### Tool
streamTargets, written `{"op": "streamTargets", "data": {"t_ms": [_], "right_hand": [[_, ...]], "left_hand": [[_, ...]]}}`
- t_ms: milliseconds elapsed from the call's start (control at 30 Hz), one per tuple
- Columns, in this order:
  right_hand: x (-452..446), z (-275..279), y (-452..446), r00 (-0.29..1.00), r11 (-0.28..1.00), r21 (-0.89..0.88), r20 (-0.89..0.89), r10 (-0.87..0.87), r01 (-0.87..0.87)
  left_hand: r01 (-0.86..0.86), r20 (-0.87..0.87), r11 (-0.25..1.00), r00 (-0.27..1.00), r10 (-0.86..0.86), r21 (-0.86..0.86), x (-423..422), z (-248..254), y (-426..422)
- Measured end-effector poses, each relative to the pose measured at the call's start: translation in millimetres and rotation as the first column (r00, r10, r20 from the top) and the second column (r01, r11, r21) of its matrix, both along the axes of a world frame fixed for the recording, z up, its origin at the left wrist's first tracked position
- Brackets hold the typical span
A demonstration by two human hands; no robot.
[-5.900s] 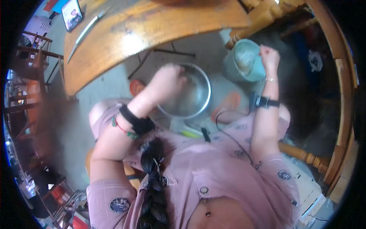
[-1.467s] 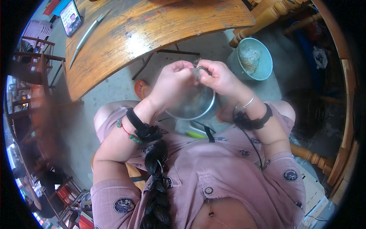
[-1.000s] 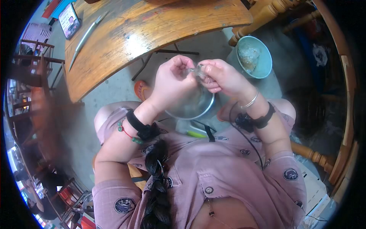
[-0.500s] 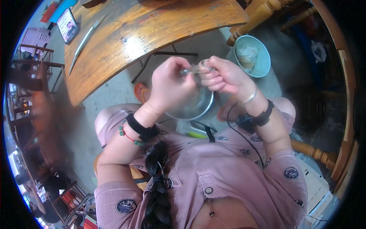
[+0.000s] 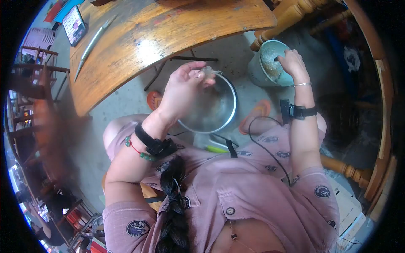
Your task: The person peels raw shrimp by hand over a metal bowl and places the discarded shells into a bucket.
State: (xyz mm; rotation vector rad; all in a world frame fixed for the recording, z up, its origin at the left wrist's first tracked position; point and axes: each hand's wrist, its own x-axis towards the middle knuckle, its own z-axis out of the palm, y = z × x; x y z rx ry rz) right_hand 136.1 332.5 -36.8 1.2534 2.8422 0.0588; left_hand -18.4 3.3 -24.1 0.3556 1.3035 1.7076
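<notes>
My left hand (image 5: 183, 86) is raised over the left part of a round metal bowl (image 5: 234, 101), its fingers pinched on a small translucent, whitish piece (image 5: 207, 72). My right hand (image 5: 294, 65) is at the right rim of a pale green bucket (image 5: 258, 74). Its fingers are drawn together, with a small dark spot at their tips that I cannot identify. Inside the bucket lies a clear plastic bag (image 5: 270, 57) with brownish contents. My left hand and forearm cover part of the bowl.
A wooden table (image 5: 177, 31) stands in front, holding a phone (image 5: 74, 26) and a long, thin knife-like tool (image 5: 93, 47) at its left. Wooden furniture (image 5: 382, 130) is at the right. My sandalled feet are beside the bowl. Chairs and a person (image 5: 50, 223) are at the far left.
My right hand has left my left hand and moved right to the bucket. My left hand has kept the translucent piece over the bowl.
</notes>
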Motion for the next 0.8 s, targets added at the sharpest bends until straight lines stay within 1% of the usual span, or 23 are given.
{"op": "streamTargets", "data": {"t_ms": [33, 67, 100, 133, 167, 200, 233, 300, 367, 400, 433, 500, 567, 600, 633, 667, 733, 800], "right_hand": [[-3.1, 3.8, -7.3, 1.0, 1.0, 0.001, 0.0, 0.003, -0.003], [-7.4, 7.7, -13.9, 0.977, 0.984, -0.088, -0.161, 0.142, -0.157], [-12.4, 11.9, -24.0, 0.909, 0.936, -0.149, -0.328, 0.257, -0.318], [-19.4, 15.4, -43.2, 0.847, 0.84, -0.338, -0.477, 0.236, -0.424], [-26.7, 19.5, -68.1, 0.775, 0.69, -0.487, -0.608, 0.171, -0.535], [-31.7, 30.2, -94.8, 0.8, 0.522, -0.664, -0.596, 0.063, -0.536], [-35.9, 38.6, -117.5, 0.829, 0.316, -0.794, -0.558, -0.038, -0.52], [-40.1, 21.9, -142.1, 0.761, 0.149, -0.759, -0.646, -0.056, -0.634], [-45.6, 17.4, -162.3, 0.771, 0.027, -0.792, -0.6, -0.212, -0.609], [-45.9, 18.7, -164.8, 0.763, 0.139, -0.778, -0.629, -0.15, -0.613], [-46.2, 17.4, -167.2, 0.764, 0.138, -0.778, -0.629, -0.148, -0.613], [-46.4, 14.1, -171.9, 0.739, 0.118, -0.781, -0.621, -0.263, -0.614], [-43.8, 19.6, -173.5, 0.761, 0.133, -0.802, -0.595, -0.258, -0.582], [-43.2, 21.8, -174.0, 0.78, 0.15, -0.821, -0.57, -0.257, -0.551], [-43.0, 19.8, -174.5, 0.781, 0.148, -0.822, -0.57, -0.257, -0.551], [-42.6, 15.9, -175.4, 0.76, 0.165, -0.807, -0.59, -0.271, -0.567], [-42.1, 10.8, -176.7, 0.74, 0.18, -0.793, -0.609, -0.286, -0.583], [-42.0, 8.1, -177.2, 0.709, 0.198, -0.768, -0.639, -0.298, -0.609]], "left_hand": [[-0.014, -0.005, 1.0, 1.0, 0.014, 0.009, 0.4, 0.2, 0.4], [-0.016, -0.004, 1.0, 1.0, 0.016, 0.009, 0.4, 1.3, 0.0], [-0.014, -0.018, 1.0, 1.0, 0.014, -0.026, 0.8, 4.2, -0.3], [-0.012, -0.032, 0.998, 0.999, 0.01, -0.062, 1.1, 6.4, -0.2], [-0.011, -0.031, 0.998, 0.999, 0.009, -0.063, 1.6, 7.5, -0.1], [-0.012, -0.053, 0.996, 0.999, 0.007, -0.087, 2.3, 8.4, 0.5], [-0.012, -0.075, 0.994, 0.997, 0.004, -0.111, 2.7, 9.0, 1.2], [-0.012, -0.078, 0.992, 0.997, 0.002, -0.127, 3.3, 7.5, 1.3], [-0.016, -0.08, 0.99, 0.997, 0.005, -0.141, 4.7, 7.4, 1.3], [-0.021, -0.092, 0.99, 0.996, 0.008, -0.143, 7.1, 7.8, 1.6], [-0.028, -0.104, 0.989, 0.994, 0.013, -0.144, 9.1, 8.3, 1.9], [-0.035, -0.107, 0.988, 0.994, 0.019, -0.148, 11.5, 8.3, 2.7], [-0.041, -0.109, 0.987, 0.994, 0.025, -0.152, 13.0, 10.2, 2.7], [-0.025, -0.146, 0.981, 0.989, -0.003, -0.192, 13.1, 14.3, 2.6], [-0.011, -0.182, 0.973, 0.983, -0.033, -0.232, 13.4, 16.3, 2.4], [-0.012, -0.181, 0.972, 0.983, -0.032, -0.234, 14.3, 13.0, 2.3], [-0.039, -0.2, 0.987, 0.98, 0.007, -0.156, 16.1, 2.8, 2.8], [-0.054, -0.202, 0.99, 0.979, 0.027, -0.128, 16.0, -2.6, 3.8]]}}
